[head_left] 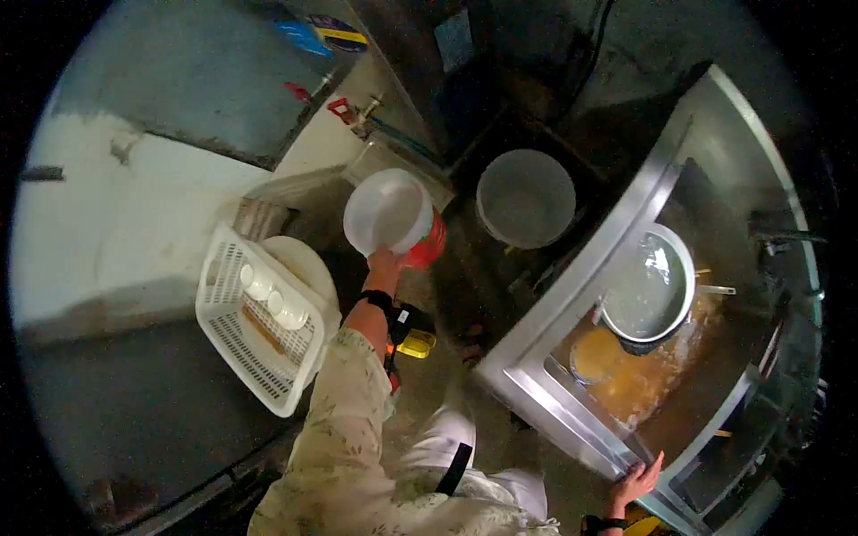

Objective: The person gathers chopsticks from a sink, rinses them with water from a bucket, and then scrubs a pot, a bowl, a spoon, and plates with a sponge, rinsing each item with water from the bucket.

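Note:
My left hand [385,260] is closed on the near rim of a whitish plastic bucket [368,214] with a red patch on its side. The bucket is tilted, its mouth turned toward me. At the lower right, my right hand [635,483] lies on the metal rim of a sink [572,406], fingers stretched out and holding nothing. Inside the sink, a round pot [645,284] full of water stands in brownish, foamy water. Beside it, a smaller round container [593,355] sits partly under the water.
A second whitish bucket [525,198] stands on the floor between the wall and the sink. To the left, a white plastic basket [253,344] holds several white items and leans by a round white tub [313,265]. Red-handled taps [342,109] stick out beyond.

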`<state>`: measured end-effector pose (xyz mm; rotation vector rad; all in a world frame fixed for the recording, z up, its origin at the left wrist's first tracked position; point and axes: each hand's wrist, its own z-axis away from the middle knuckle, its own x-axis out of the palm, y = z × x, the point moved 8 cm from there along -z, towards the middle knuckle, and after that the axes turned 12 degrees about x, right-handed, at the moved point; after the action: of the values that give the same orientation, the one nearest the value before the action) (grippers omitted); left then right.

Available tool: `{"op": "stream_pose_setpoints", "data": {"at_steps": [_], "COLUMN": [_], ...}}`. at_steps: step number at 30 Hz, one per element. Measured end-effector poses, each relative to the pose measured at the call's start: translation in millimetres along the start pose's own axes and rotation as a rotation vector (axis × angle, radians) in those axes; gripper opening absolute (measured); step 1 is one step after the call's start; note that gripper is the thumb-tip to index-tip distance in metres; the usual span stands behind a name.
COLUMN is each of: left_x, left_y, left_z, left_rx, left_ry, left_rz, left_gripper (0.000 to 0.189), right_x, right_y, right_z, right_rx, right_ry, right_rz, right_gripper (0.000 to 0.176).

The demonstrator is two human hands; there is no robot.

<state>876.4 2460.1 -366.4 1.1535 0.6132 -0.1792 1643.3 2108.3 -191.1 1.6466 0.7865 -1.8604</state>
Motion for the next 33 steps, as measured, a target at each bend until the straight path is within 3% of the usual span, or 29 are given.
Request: {"op": "stream_pose_setpoints", "data": {"at_steps": [1, 2, 7, 8, 10, 12, 14, 15, 16, 17, 18, 22, 23, 25, 26, 28, 29, 31, 32, 33], "left_x": [22.9, 30.7, 55.8, 63.7, 76.0, 100.0, 130.4, 121.8, 113.9, 133.5, 133.7, 95.6, 94.4, 98.5, 101.0, 111.2, 114.7, 120.2, 120.7, 121.9], "left_y": [-1.2, -12.3, -40.6, -69.0, -165.9, -291.1, -256.3, -217.5, -199.0, -172.4, -151.3, -102.3, -94.4, -65.3, -35.5, 82.7, 129.7, 240.5, 276.7, 323.4], "left_z": [-9.7, -20.8, -62.8, -72.8, -99.9, -135.8, -145.3, -127.1, -140.5, -136.7, -137.6, -117.9, -112.9, -101.5, -89.6, -58.3, -38.2, 5.8, 27.2, 53.1], "left_rx": [0.283, 0.281, 0.213, 0.197, 0.222, 0.396, 0.153, 0.637, 0.412, 0.454, 0.297, -0.346, -0.327, -0.263, -0.248, 0.029, 0.046, 0.356, 0.368, 0.581], "left_ry": [-0.337, -0.359, -0.266, -0.268, -0.307, -0.300, -0.942, -0.685, -0.820, -0.854, -0.826, -0.613, -0.609, 0.181, 0.169, 0.061, 0.057, 0.017, 0.025, 0.025], "left_rz": [-0.869, -0.866, -0.255, -0.281, -0.635, -1.024, -1.126, -1.221, -1.365, -1.343, -1.379, -1.501, -1.506, 0.229, 0.224, -0.015, -0.010, 0.096, 0.094, 0.038], "left_gripper": [0.040, 0.040, 0.026, 0.027, 0.030, 0.032, 0.041, 0.039, 0.033, 0.033, 0.036, 0.060, 0.060, 0.064, 0.064, 0.068, 0.068, 0.064, 0.064, 0.059], "right_x": [-3.1, -2.6, 2.8, 5.2, 10.7, -0.6, -10.9, -10.6, -0.8, -6.2, -10.2, 3.9, 2.8, -0.4, -2.9, -10.1, -10.0, -7.5, -12.1, -10.9], "right_y": [-3.6, -6.4, 0.9, 5.6, 16.1, 14.9, -12.6, -12.3, 11.7, -13.0, -34.4, -4.2, -6.5, -4.4, -7.9, -17.8, -15.9, -12.9, -14.0, -15.6], "right_z": [1.1, 1.9, 1.2, 0.8, 4.5, 6.4, 2.9, 1.5, 1.8, -5.1, -12.7, -0.4, 2.6, -1.1, -3.3, -13.6, -12.9, -15.6, -18.3, -22.2], "right_rx": [-0.029, -0.029, -0.023, -0.016, 0.005, 0.087, 0.097, 0.121, 0.094, 0.108, 0.087, 0.091, 0.076, 0.060, 0.027, 0.063, 0.082, 0.048, 0.045, 0.067], "right_ry": [-0.011, 0.003, -0.064, -0.061, -0.097, -0.127, -0.138, -0.117, -0.109, -0.111, -0.068, -0.031, -0.015, -0.008, -0.004, 0.014, -0.004, -0.014, -0.010, -0.071], "right_rz": [-0.082, -0.082, -0.098, -0.091, -0.050, -0.057, -0.110, -0.142, -0.065, -0.121, -0.110, -0.035, -0.001, -0.006, -0.010, -0.044, -0.004, 0.002, -0.012, -0.015], "right_gripper": [0.065, 0.065, 0.065, 0.065, 0.065, 0.066, 0.067, 0.068, 0.068, 0.067, 0.063, 0.057, 0.055, 0.054, 0.052, 0.050, 0.049, 0.041, 0.041, 0.037]}}
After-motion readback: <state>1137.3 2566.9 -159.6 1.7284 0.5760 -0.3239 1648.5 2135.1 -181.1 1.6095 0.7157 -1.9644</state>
